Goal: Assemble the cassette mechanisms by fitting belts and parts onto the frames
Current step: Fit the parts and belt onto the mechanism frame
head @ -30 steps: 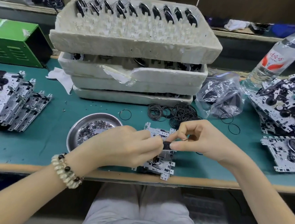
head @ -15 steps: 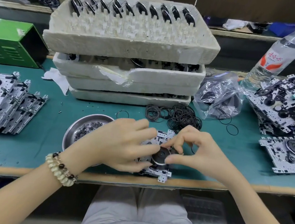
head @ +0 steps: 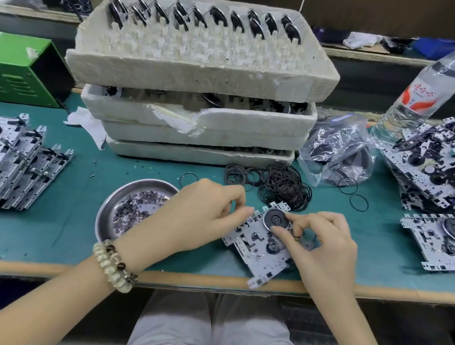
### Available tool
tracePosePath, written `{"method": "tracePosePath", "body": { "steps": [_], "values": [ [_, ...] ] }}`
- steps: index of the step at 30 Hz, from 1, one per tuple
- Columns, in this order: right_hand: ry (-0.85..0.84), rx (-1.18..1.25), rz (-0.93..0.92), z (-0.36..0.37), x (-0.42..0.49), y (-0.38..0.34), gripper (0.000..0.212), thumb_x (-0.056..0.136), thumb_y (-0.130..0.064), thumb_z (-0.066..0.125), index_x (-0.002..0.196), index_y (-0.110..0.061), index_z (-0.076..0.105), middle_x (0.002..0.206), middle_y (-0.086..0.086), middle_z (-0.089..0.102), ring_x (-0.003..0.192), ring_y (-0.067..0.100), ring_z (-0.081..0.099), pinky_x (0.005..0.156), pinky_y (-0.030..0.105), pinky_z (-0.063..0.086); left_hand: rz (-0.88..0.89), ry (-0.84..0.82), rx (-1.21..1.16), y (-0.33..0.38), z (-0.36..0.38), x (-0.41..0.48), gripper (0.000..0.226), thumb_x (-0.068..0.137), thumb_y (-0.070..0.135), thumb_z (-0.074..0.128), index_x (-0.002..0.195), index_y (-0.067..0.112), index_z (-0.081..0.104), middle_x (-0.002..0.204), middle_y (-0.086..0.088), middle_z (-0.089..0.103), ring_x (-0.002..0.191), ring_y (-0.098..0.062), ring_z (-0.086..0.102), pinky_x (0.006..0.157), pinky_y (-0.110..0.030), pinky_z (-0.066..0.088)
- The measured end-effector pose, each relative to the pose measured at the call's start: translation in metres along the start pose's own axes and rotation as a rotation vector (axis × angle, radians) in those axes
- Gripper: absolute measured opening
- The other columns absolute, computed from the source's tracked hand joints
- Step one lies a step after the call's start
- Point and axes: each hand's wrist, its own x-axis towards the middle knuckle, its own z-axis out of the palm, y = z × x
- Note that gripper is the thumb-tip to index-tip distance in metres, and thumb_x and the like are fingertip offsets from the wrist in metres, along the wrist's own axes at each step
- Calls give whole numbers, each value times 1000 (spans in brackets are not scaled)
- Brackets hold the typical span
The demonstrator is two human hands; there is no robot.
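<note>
left wrist: beaded bracelet (head: 115,265) — pale and dark beads | forearms (head: 44,302): bare | lap: light grey trousers (head: 212,330)

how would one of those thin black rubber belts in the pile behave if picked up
Probably floppy and light: the thin black rubber belts lie as slim loops in a tangled heap. Lifting one would likely drag neighbours along. Strays lie flat on the green bench mat, so pinching one may be fiddly.

The left hand (head: 200,216) hides the frame's (head: 258,246) nine-o'clock edge; right fingers (head: 303,220) cover the flywheel's (head: 274,219) four-o'clock rim; bowl (head: 104,214) pieces too small to tell.
</note>
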Motion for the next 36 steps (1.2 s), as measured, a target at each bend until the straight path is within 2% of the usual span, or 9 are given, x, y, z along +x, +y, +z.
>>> {"method": "tracePosePath", "body": {
  "steps": [3,6,10,15,20,25,30,33,36],
  "values": [
    [60,-7,6,5,-5,1,38,67,-18,88,65,-26,51,76,-5,61,100,-7,56,81,5,39,-69,100,-18,10,8,10,19,93,49,60,86,31,63,70,10,53,68,-4,51,66,-31,45],
    [90,-82,-22,6,-8,-4,39,69,-19,87,66,-27,49,74,-14,62,93,7,58,79,20,44,-106,112,-6,27,22,24,14,89,50,66,88,36,69,79,12,48,81,-6,52,67,-29,39],
    [19,-132,-64,-4,-8,-3,29,78,-26,82,67,-23,55,88,-23,62,94,15,50,83,39,46,-160,63,-11,35,34,37,10,84,50,71,85,40,72,80,14,49,90,-9,55,68,-29,35],
    [-112,-150,-211,-10,-22,-3,26,85,-43,63,77,-18,63,110,-10,59,103,21,41,91,33,35,-174,69,-76,30,35,39,9,81,49,76,78,40,74,73,15,54,84,-6,54,68,-28,37],
    [-215,-241,-388,-10,-31,-6,29,89,-45,59,83,-16,64,109,-12,63,101,22,46,86,30,30,-172,71,-87,31,34,39,10,82,47,76,77,39,75,72,14,56,81,-5,54,67,-28,40],
    [-228,-352,-512,-18,-27,3,36,92,-46,55,85,-13,67,115,-4,66,104,28,49,88,34,31,-170,63,-98,30,33,38,10,82,46,77,78,38,75,71,15,55,84,-7,55,69,-28,42],
    [-181,-334,-397,-24,-24,14,32,90,-46,57,87,-17,70,118,4,58,109,28,41,95,37,35,-154,77,-88,33,33,37,11,83,47,75,79,37,75,74,14,56,83,-8,55,66,-28,38],
    [-76,-194,-256,-26,-23,18,26,92,-39,56,88,-18,71,114,-1,58,109,23,40,101,23,27,-100,128,-67,34,35,33,9,85,46,75,84,37,77,84,12,60,84,-8,58,65,-29,40],
    [25,-165,-53,-33,-17,24,23,94,-33,56,91,-13,69,97,-2,58,94,15,48,88,15,30,16,182,-8,36,39,26,7,89,31,74,92,34,79,96,11,59,88,-11,52,63,-28,36]
  ]
}}
